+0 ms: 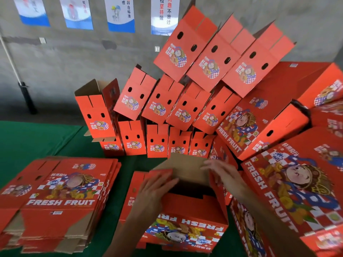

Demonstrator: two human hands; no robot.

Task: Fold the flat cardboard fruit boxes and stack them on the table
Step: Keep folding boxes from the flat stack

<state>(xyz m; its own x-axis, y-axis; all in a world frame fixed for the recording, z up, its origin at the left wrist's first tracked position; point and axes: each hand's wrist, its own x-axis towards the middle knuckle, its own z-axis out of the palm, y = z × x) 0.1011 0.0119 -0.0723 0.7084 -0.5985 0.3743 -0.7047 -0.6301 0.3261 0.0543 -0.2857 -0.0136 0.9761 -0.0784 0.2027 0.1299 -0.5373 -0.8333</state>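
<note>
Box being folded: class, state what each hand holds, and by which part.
Both hands are on the half-folded box: left hand presses its red top flap, right hand touches the raised brown flap.

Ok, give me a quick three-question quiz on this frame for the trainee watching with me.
1. True or false: the pile of flat boxes lies to the right of the box being folded.
2. Which flap does the right hand touch? A) a red side flap B) the brown far flap C) none
3. Fill in: the table cover is ____.

Key: 1 false, the pile lies on the left. 2 B; the left hand rests on the red flap at the box's left. 3 green.
</note>
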